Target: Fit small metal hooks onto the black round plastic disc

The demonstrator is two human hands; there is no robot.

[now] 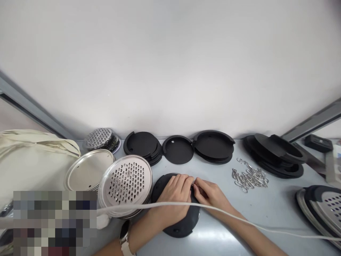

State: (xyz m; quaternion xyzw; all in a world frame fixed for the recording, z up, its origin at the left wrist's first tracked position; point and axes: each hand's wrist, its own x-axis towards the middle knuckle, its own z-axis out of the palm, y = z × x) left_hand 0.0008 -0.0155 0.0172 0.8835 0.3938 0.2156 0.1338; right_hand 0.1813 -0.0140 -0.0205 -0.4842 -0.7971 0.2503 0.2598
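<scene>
A round black plastic piece [183, 227] lies on the grey table in front of me. My left hand [176, 195] is closed over its top, fingers curled toward its right edge. Against that same edge, my right hand [209, 193] is pinched with fingertips together, close to the left fingertips. Whatever sits between the right fingertips is hidden. Just right of my hands lies a pile of bent metal wire hooks [250, 176]. Close by on the left is a stack of round metal grater discs [128, 183], the top one perforated.
Black round plastic parts [144, 145], [178, 149], [214, 144] and a bigger stack [277, 156] line the wall. Plain metal discs [89, 170], smaller grater plates [98, 138] and a cream bag [32, 163] are left. Assembled graters [325, 206] stand right. A white cord [229, 212] crosses the view.
</scene>
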